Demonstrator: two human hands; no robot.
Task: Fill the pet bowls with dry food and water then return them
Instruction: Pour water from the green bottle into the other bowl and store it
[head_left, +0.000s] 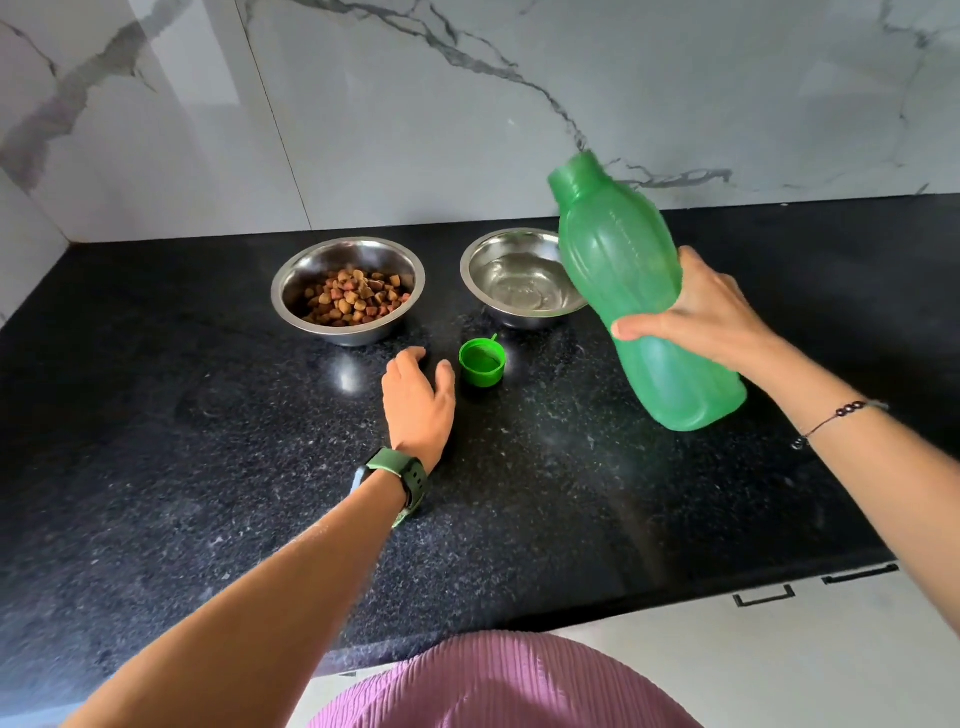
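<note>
The desk (182, 467) is a black, speckled, glossy stone surface that runs back to a white marble-patterned wall. Two steel bowls stand on it toward the back, side by side but apart: the left bowl (348, 289) holds brown and reddish dry kibble, and the right bowl (511, 278) holds a shallow layer of clear water. Just in front of the gap between them a small green cap (482, 362) sits on the desk with its open side up.
</note>
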